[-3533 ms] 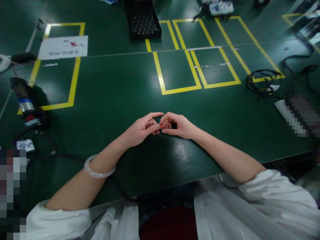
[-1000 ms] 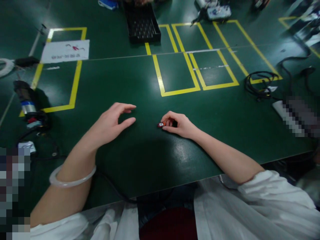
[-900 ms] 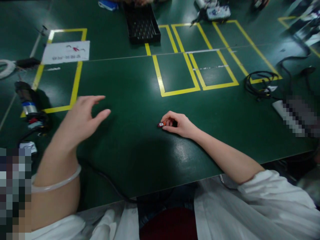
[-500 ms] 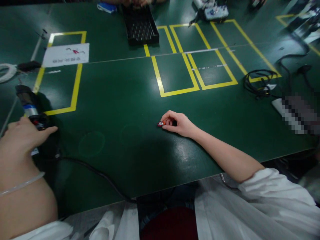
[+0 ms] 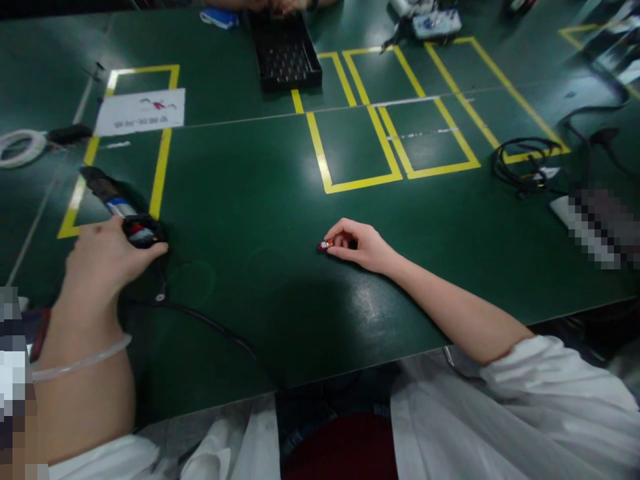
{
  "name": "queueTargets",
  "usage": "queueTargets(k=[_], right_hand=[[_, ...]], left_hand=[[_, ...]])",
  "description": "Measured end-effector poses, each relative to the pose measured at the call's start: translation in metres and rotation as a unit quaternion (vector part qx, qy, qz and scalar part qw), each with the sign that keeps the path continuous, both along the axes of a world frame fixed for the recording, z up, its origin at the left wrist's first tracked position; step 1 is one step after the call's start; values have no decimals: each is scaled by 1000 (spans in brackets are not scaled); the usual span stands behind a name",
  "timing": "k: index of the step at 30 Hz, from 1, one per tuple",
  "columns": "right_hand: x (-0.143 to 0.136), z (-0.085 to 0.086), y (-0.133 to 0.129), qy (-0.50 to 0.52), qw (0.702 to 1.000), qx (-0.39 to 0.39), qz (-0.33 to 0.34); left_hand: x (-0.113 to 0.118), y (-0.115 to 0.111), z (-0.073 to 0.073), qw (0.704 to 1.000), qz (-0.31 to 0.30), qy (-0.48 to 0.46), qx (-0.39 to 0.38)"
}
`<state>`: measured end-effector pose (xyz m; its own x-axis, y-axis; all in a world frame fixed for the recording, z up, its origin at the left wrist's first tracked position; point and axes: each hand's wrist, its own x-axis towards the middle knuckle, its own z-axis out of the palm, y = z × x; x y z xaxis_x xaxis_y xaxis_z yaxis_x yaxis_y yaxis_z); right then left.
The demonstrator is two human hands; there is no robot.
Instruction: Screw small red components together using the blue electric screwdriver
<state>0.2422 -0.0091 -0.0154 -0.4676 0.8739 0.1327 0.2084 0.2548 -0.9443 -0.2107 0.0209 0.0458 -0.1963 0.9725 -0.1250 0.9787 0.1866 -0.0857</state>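
Note:
My left hand [image 5: 103, 263] is wrapped round a black corded tool [image 5: 145, 230] with a silver and blue section and a dark far end; its exact kind is unclear. Its black cable [image 5: 205, 320] runs right over the green table toward the front edge. Near the middle of the table, my right hand [image 5: 357, 245] pinches a small red, white and orange piece [image 5: 325, 246] between thumb and fingertips. The piece is too small to name and its orange end is partly covered by the fingers. My right hand rests close to the tabletop.
Yellow tape outlines [image 5: 363, 180] mark the green tabletop [image 5: 240, 180]. A white printed sheet [image 5: 140, 113] and a tape roll [image 5: 23, 148] lie left. Across the table, another person's hands are at a black tray [image 5: 290, 70]. A coiled black cable [image 5: 523, 163] lies right.
My left hand has moved right with the black corded tool, dragging its cable along. My right hand keeps its pinch on the small piece in about the same place.

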Motion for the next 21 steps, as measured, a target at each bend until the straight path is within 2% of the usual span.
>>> queueTargets(k=[1, 5, 12, 17, 21], right_hand=[[0, 0, 0, -1, 1000, 2, -1], [0, -2, 0, -3, 1000, 8, -4], [2, 0, 1, -24, 997, 64, -24], [3, -1, 2, -37, 996, 79, -33], [3, -2, 3, -42, 993, 102, -40]], left_hand=[[20, -3, 3, 1000, 1, -2, -15], [92, -16, 9, 995, -82, -54, -9], [187, -30, -12, 967, -226, -103, 64], [229, -39, -15, 945, -296, -125, 66], [239, -44, -16, 935, -320, -137, 66]])
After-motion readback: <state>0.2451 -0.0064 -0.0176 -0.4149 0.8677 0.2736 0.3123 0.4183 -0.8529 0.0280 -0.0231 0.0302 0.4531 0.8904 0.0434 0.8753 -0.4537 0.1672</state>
